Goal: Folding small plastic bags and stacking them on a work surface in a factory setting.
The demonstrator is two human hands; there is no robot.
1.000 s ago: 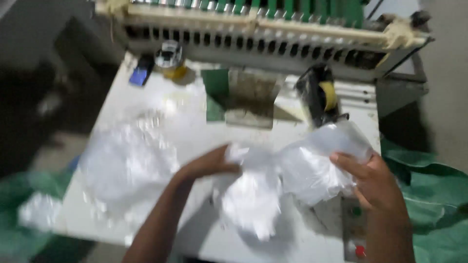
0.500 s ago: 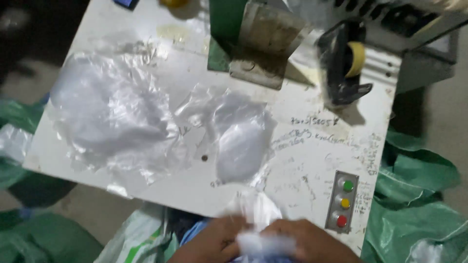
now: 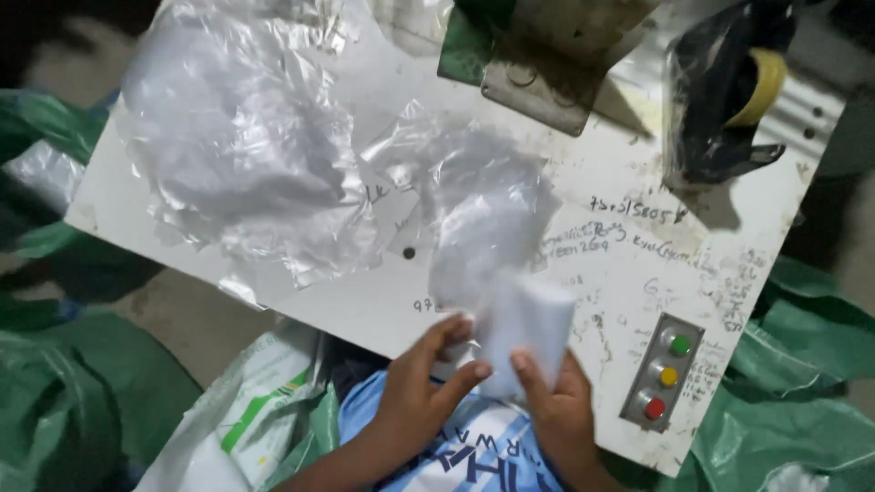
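Near edge of the white tabletop (image 3: 583, 273), toward its right half: both hands work one small white folded piece (image 3: 527, 333), blurred, apparently soft cloth or wadding half inside a clear plastic bag (image 3: 474, 210). The bag's mouth trails off the piece and lies up across the tabletop's middle.

Left hand (image 3: 424, 387): grip closed on the piece's lower left edge, thumb and forefinger pinching. Right hand (image 3: 556, 410): fingers wrapped behind the piece, thumb in front, holding it from below.

Doing it well, as I judge: keep the fold square with the right hand, let the left hold the bag's lip open and taut, and slide the piece straight so the film does not bunch. Work over the tabletop, not past its edge.

Other things: a larger heap of crumpled clear film (image 3: 241, 146) toward the far left corner; a panel with three round buttons, green, yellow and red, (image 3: 663, 374) at the near right corner; a dark tape holder with a yellow roll (image 3: 729, 91) at the far right.

Hard to make out: the piece's true material and whether it is in the bag or only against it. The metal fixture at the far edge is cut off by the frame. Palms hidden.
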